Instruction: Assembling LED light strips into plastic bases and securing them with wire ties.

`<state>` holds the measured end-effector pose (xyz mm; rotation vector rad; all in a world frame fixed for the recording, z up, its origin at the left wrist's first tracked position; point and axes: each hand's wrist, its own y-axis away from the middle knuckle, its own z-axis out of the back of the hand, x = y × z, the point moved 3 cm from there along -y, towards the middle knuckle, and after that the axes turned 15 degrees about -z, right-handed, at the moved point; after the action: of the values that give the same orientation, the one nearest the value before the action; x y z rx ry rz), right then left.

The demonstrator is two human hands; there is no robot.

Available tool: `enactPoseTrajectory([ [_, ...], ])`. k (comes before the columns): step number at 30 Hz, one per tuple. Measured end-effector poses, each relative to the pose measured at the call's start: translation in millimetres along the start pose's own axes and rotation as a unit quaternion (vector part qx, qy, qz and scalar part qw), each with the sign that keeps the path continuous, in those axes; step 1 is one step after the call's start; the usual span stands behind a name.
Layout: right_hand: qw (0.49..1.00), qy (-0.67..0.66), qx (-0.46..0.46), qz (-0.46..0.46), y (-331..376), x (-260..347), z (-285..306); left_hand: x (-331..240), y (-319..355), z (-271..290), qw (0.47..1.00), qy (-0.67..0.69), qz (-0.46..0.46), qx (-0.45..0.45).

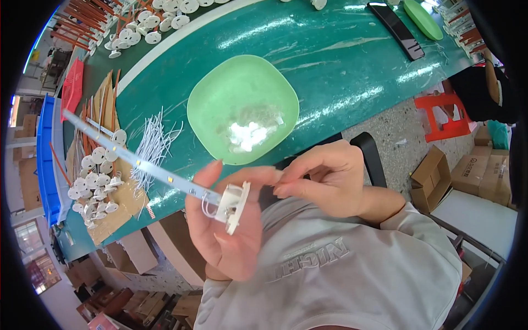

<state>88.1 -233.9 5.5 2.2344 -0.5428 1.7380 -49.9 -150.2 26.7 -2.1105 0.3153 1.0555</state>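
Right hand: fingertips meet the left hand's index fingertip; anything between them is too small to identify. Left palm: partly hidden behind the white base. Bowl: small pieces washed out by glare, kind undetermined. White discs: group cut off by upper edge. Co-worker: partly lost in the right-hand dark rim.

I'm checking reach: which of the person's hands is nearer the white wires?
Left. The left hand is right of the white wires, nearer the body; the right hand is farther right, past the left one.
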Motion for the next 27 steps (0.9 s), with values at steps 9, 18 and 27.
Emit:
enactPoseTrajectory([
  [9,0.944,0.188,-0.061,0.264,21.2,-6.5,-3.8,10.6,15.9,-9.0,0.961,0.263,0.032,-0.078],
  [18,0.940,0.132,0.013,0.315,43.5,-7.6,-11.0,-15.6,42.2,-14.3,0.969,0.243,0.013,-0.027],
  [27,0.848,0.259,-0.039,0.460,71.7,-8.0,-14.3,-17.3,67.6,-17.7,0.953,0.303,-0.020,-0.012],
])
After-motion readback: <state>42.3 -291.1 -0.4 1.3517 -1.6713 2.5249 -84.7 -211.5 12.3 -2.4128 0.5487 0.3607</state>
